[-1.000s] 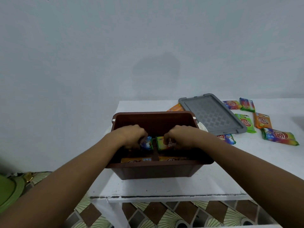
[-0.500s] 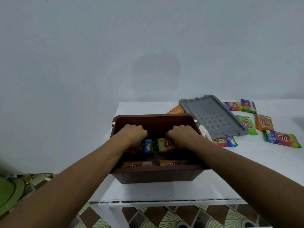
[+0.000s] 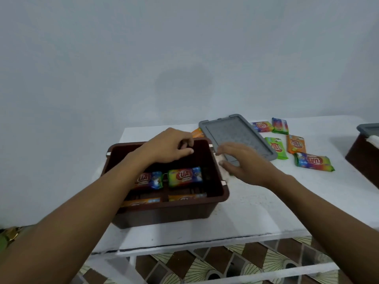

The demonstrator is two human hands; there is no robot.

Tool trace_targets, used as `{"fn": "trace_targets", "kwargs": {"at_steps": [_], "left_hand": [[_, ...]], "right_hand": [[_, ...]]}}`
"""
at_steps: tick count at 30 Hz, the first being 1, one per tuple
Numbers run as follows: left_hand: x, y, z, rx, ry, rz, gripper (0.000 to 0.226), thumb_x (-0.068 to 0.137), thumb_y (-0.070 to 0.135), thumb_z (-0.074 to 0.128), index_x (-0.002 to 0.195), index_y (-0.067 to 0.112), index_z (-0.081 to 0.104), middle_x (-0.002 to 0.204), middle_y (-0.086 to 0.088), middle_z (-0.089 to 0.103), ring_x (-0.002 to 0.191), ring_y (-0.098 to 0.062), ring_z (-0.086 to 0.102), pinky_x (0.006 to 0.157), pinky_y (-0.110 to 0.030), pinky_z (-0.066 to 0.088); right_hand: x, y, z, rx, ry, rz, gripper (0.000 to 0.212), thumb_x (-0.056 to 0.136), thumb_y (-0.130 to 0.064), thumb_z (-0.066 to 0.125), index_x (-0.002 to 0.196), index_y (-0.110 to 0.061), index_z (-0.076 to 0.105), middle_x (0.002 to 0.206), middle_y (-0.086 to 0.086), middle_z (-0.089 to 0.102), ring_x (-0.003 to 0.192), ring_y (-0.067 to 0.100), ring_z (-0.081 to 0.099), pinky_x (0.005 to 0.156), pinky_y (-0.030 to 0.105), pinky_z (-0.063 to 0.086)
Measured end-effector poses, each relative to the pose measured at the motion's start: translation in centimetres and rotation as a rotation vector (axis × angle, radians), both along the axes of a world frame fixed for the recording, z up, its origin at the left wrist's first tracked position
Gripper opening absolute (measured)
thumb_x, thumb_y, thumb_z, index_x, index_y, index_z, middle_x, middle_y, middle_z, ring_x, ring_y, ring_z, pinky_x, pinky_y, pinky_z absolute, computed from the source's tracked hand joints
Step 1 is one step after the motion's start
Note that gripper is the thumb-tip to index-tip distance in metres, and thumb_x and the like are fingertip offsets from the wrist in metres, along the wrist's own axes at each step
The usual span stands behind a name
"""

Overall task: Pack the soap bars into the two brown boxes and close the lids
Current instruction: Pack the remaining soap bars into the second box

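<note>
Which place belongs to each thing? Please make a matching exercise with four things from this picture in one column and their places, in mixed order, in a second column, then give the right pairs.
Things
1. grey lid
2. multicoloured soap bar
3. left hand
4. orange soap bar

Places
A. inside the brown box
B. flat on the table, just right of the open box
C. loose on the table, right of the lid
D. above the box's far side

Pairs: 1-B, 2-A, 3-D, 4-C
</note>
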State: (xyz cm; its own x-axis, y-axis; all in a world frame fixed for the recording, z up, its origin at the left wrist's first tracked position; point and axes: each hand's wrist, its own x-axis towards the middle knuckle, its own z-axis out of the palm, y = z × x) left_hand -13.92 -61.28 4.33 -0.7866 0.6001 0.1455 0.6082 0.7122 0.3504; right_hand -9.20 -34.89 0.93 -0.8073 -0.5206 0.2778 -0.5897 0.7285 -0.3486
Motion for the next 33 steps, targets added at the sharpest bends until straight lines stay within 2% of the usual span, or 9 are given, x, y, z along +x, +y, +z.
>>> {"fn": "trace_targets", "kwargs": {"at_steps": [6,12,15,17,19,21,23,27,33], "left_hand": [[-0.2,9.4,0.0,-0.004,0.091,-0.093,0.012,0.089,0.03,0.062,0.096,0.021,0.062,0.092,0.011,0.057,0.086,-0.011,0.054,0.078,-0.035,0.048],[-0.6,18.9,-1.4,-0.23,0.043,-0.046,0.027,0.093,0.037,0.056,0.109,0.015,0.064,0.113,0.001,0.059,0.101,-0.017,0.055,0.086,-0.035,0.047],[-0.3,22.9,-3.3,-0.415,-0.037,0.079,0.024,0.095,0.028,0.051,0.099,0.007,0.062,0.105,-0.008,0.061,0.089,-0.024,0.057,0.072,-0.035,0.047],[0.2,24.6,-5.0,-0.5,-0.111,0.145,0.018,0.095,0.02,0.05,0.102,0.006,0.06,0.11,-0.011,0.059,0.088,-0.025,0.056,0.071,-0.035,0.045],[0.8,26.4,-7.1,-0.545,-0.129,0.206,0.023,0.094,0.014,0.048,0.11,0.003,0.06,0.126,-0.014,0.047,0.105,-0.031,0.051,0.088,-0.042,0.046],[1.7,27.3,-9.4,-0.504,-0.054,0.273,0.029,0.093,0.012,0.047,0.118,0.004,0.058,0.138,-0.013,0.034,0.122,-0.033,0.038,0.103,-0.049,0.034],[2.6,27.1,-12.1,-0.358,0.059,0.306,0.037,0.094,0.017,0.046,0.13,0.009,0.053,0.145,-0.009,0.031,0.132,-0.028,0.028,0.108,-0.044,0.026],[4.5,25.4,-15.5,-0.066,0.116,0.283,0.046,0.098,0.031,0.044,0.143,0.022,0.044,0.155,-0.006,0.026,0.141,-0.026,0.021,0.113,-0.043,0.031],[5.6,25.6,-14.4,0.141,-0.002,0.347,0.071,0.089,0.029,0.06,0.15,0.032,0.024,0.146,0.001,0.032,0.13,-0.014,0.028,0.106,-0.036,0.039]], "right_hand": [[-0.1,11.2,-4.2,0.113,-0.12,-0.316,0.033,0.093,-0.033,0.06,0.126,-0.025,0.058,0.13,-0.004,0.057,0.119,0.016,0.052,0.094,0.026,0.043],[-1.3,22.0,-7.7,0.348,-0.196,-0.665,0.063,0.091,-0.048,0.056,0.146,-0.024,0.035,0.156,0.006,0.031,0.142,0.026,0.028,0.112,0.045,0.029],[-1.7,24.7,-9.5,0.353,-0.285,-0.761,0.075,0.091,-0.061,0.044,0.152,-0.028,0.017,0.161,0.003,0.014,0.148,0.025,0.012,0.115,0.052,0.02],[-1.5,25.1,-10.9,0.292,-0.233,-0.764,0.075,0.089,-0.064,0.043,0.152,-0.03,0.02,0.16,0.0,0.019,0.146,0.024,0.017,0.112,0.053,0.023],[-0.8,25.7,-11.6,0.186,-0.117,-0.732,0.07,0.088,-0.059,0.051,0.148,-0.028,0.033,0.154,-0.002,0.031,0.139,0.022,0.028,0.106,0.049,0.031],[-0.1,25.9,-12.0,0.067,-0.015,-0.666,0.063,0.086,-0.049,0.059,0.141,-0.023,0.043,0.145,0.001,0.043,0.13,0.023,0.037,0.1,0.045,0.035],[0.2,26.1,-12.3,-0.032,0.026,-0.637,0.064,0.082,-0.042,0.067,0.139,-0.021,0.045,0.139,0.005,0.048,0.123,0.024,0.041,0.097,0.043,0.036],[-0.3,26.4,-12.3,-0.083,-0.083,-0.739,0.087,0.079,-0.049,0.07,0.15,-0.025,0.026,0.15,0.004,0.034,0.135,0.025,0.03,0.108,0.048,0.028],[-0.5,26.6,-12.2,-0.211,-0.145,-0.659,0.09,0.072,-0.045,0.079,0.146,-0.024,0.033,0.126,0.001,0.056,0.115,0.018,0.047,0.097,0.042,0.038]]}}
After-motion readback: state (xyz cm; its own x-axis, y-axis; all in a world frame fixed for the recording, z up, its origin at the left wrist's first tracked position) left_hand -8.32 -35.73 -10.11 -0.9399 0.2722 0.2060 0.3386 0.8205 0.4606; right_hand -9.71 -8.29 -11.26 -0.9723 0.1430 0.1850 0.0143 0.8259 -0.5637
